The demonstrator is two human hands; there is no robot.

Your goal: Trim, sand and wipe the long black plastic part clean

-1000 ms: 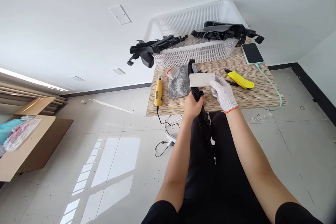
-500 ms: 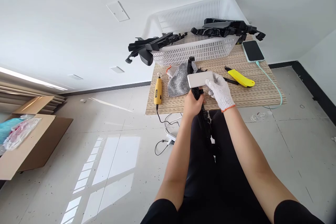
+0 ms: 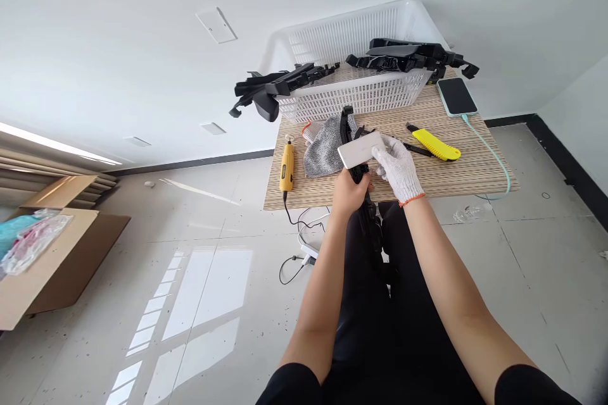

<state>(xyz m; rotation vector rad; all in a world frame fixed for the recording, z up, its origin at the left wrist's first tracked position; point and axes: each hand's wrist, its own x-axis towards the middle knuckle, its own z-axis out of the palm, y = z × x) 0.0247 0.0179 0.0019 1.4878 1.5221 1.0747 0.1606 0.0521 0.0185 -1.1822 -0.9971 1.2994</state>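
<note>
My bare left hand (image 3: 350, 192) is closed around a long black plastic part (image 3: 370, 218). The part runs from the table top down over my lap, and its hooked upper end stands above the hand. In a white knitted glove, my right hand (image 3: 398, 168) pinches one end of a flat off-white rectangular pad (image 3: 360, 150). The pad lies across the black part just above my left hand and covers a stretch of it; whether they touch I cannot tell. Behind them rests a grey cloth or glove (image 3: 325, 150).
A yellow rotary tool (image 3: 287, 168) with a cord lies on the table (image 3: 304, 197) at left. To the right are a yellow utility knife (image 3: 434, 143) and a charging phone (image 3: 456, 97). A white basket (image 3: 351, 101) holds several black plastic parts (image 3: 403, 56). Cables and a power strip (image 3: 310, 251) lie below.
The pad has tilted, its left end dropping slightly and its right end rising, as my right hand turned a little. My left hand keeps its hold on the black part.
</note>
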